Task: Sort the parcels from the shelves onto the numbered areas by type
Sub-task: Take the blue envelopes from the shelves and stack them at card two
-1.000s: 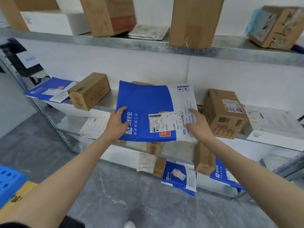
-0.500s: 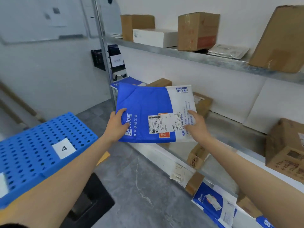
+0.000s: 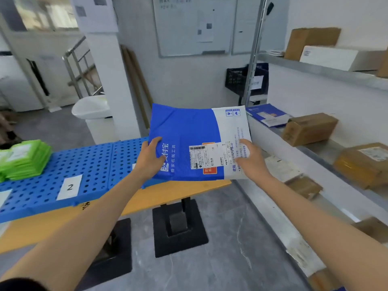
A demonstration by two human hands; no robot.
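The person holds a blue-and-white courier mailer bag (image 3: 199,141) with both hands, flat and face up, with its shipping label (image 3: 206,156) lying between them. The left hand (image 3: 150,156) grasps the bag's blue near-left edge, thumb on top and the fingers hidden beneath. The right hand (image 3: 251,160) grasps the white near-right part the same way, thumb pressed on the printed side.

Below and left of the left hand runs a row of blue perforated panels (image 3: 84,160) on an orange tabletop (image 3: 178,192). The bag covers the panels' right end, and whether it touches them cannot be told. Further left of that hand a white card marked 2 (image 3: 70,186) lies on a panel, and beyond it sits a stack of green packets (image 3: 23,159).

To the right of the right hand stand the metal shelves (image 3: 315,68). On the middle level, just beyond that hand, lies a blue envelope (image 3: 266,115) with a brown cardboard box (image 3: 309,129) beside it. More boxes sit on the levels above and below.
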